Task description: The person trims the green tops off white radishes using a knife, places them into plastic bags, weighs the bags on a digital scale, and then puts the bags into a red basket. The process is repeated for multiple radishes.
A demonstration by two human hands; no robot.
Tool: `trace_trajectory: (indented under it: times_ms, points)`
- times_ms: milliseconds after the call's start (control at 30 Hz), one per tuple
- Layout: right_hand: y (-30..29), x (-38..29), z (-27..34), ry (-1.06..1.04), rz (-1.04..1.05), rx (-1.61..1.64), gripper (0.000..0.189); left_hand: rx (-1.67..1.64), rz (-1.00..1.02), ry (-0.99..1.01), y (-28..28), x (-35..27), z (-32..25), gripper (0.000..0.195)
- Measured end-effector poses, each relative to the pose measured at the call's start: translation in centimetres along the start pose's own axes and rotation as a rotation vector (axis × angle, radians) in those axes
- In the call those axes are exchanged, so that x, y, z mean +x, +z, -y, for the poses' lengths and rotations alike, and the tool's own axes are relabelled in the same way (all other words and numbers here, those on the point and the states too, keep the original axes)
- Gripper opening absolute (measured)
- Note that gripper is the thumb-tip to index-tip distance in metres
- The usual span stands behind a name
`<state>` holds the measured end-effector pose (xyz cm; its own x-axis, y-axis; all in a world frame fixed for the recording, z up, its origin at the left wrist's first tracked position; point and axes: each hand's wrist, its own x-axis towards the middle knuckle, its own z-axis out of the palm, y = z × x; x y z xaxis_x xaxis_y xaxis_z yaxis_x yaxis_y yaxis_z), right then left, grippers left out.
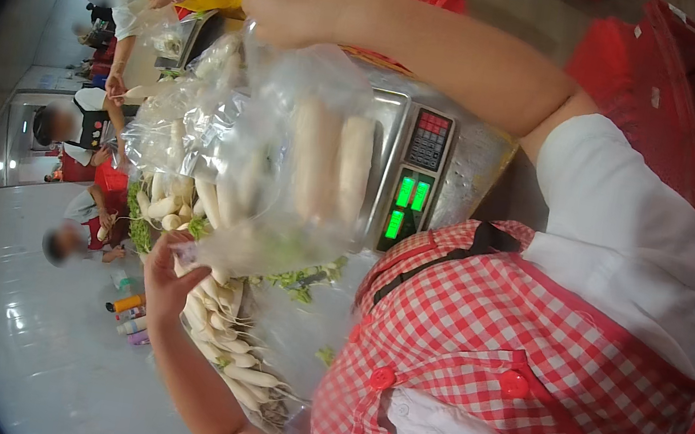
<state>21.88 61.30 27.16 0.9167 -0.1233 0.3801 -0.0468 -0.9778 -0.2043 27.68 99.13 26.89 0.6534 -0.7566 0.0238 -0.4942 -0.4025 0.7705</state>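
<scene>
My right hand (294,10), at the top of the picture, is closed on the gathered neck of a clear plastic bag (305,69). White radishes (316,158) and some green leaves show through the bag, blurred, beside the steel pan of a digital scale (418,174) with lit green displays. Near the bag's lower end is my left hand (166,277), thumb apart from the bent fingers. A small pale printed piece (184,251) lies at those fingers; whether they grip it is unclear. Loose white radishes (229,334) with thin roots are heaped beyond my left wrist.
Shiny bagged radishes (183,118) are piled beyond the scale. Leafy scraps (304,281) lie on the metal table (304,325). Red plastic crates (672,117) stand at the upper right. Several co-workers (99,119) stand along the left, and bottles (128,305) are behind my left forearm.
</scene>
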Motion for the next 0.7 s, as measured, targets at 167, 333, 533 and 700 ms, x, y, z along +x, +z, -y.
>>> trace_trajectory:
  times_ms: [167, 333, 533, 700]
  points:
    - [1.8, -0.4, 0.6, 0.009, 0.028, 0.227, 0.036, -0.174, -0.294, 0.005, 1.4, 0.3, 3.0, 0.035]
    - [2.8, -0.3, 1.2, -0.038, 0.024, 0.348, 0.037, -0.095, -0.358, 0.111, 2.9, 0.5, 3.3, 0.031]
    - [5.3, 0.8, 1.5, -0.130, 0.130, 0.410, 0.032, 0.526, -0.368, 0.244, 4.6, 1.1, 2.4, 0.020]
    - [6.6, 1.1, 2.3, -0.141, 0.220, 0.544, 0.030, 0.668, -0.486, 0.265, 5.6, 1.4, 2.7, 0.017]
